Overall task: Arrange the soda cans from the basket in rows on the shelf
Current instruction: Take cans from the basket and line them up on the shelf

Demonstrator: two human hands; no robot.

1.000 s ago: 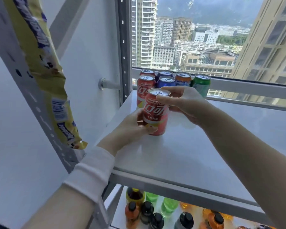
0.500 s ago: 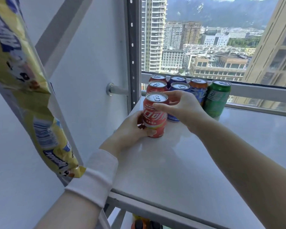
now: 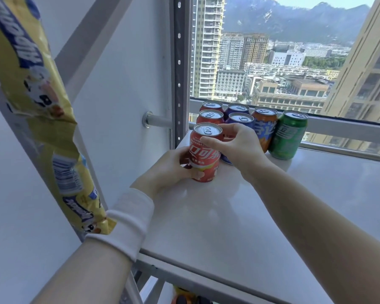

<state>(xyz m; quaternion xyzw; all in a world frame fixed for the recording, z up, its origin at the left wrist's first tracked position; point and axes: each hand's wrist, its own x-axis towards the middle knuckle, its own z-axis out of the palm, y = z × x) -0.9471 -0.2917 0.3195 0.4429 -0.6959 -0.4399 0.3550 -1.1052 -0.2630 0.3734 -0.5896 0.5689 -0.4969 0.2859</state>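
1. Left hand (image 3: 169, 170) gripped the front red can (image 3: 205, 152) low on its left side, thumb across the lower label; white sleeve cuff (image 3: 127, 218) at the wrist.
2. Right hand (image 3: 239, 148) grasped the same can from the right, fingers (image 3: 213, 142) across the upper body just under the rim.
3. Front red can stood upright on the shelf (image 3: 239, 216), near the shelf's left edge, in line with the red cans behind it.
4. Second red can (image 3: 210, 116) stood just behind it, third red can (image 3: 211, 105) behind that at the back edge.
5. Two blue cans (image 3: 239, 118) stood in a column just right of the red ones; the nearer one was partly hidden by the right hand.
6. Orange can (image 3: 264, 128) stood right of the blue cans at the back; green can (image 3: 289, 134) just beside it on the right.
7. The rest of the shelf toward the front and right edges was plain white surface.
8. Yellow snack packet (image 3: 42, 119) hung along the rack's left front post (image 3: 59, 172).
9. Window (image 3: 294, 62) behind the back edge showed city buildings and mountains.
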